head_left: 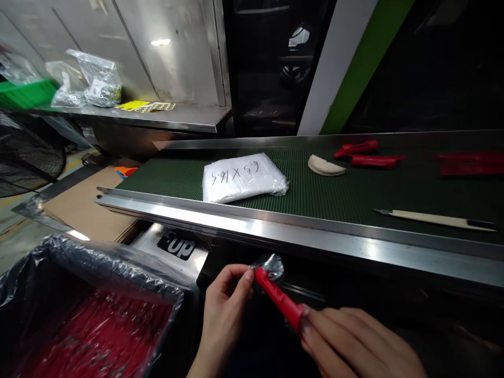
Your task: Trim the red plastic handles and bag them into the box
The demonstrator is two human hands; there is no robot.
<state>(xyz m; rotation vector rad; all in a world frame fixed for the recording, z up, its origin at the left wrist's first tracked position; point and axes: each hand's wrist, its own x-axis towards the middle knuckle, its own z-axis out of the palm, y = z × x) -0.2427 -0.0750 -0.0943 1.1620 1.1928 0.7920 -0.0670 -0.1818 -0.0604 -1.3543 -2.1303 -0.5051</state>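
In front of the conveyor's near rail, my right hand [346,336] grips the lower end of a red plastic part [280,299]. The part slants up to the left, its upper tip at the mouth of a small clear bag [272,265]. My left hand [227,302] pinches the edge of that bag between thumb and forefinger, beside the tip. Several more red parts [374,160] lie at the back of the green belt, to the right of a cream half-round piece [325,166].
A white plastic-wrapped pack [244,178] and a craft knife [433,218] lie on the conveyor belt [169,176]. A lined bin [114,257] of bagged red parts stands at lower left. Behind is a steel shelf [189,116] with clear bags [103,92].
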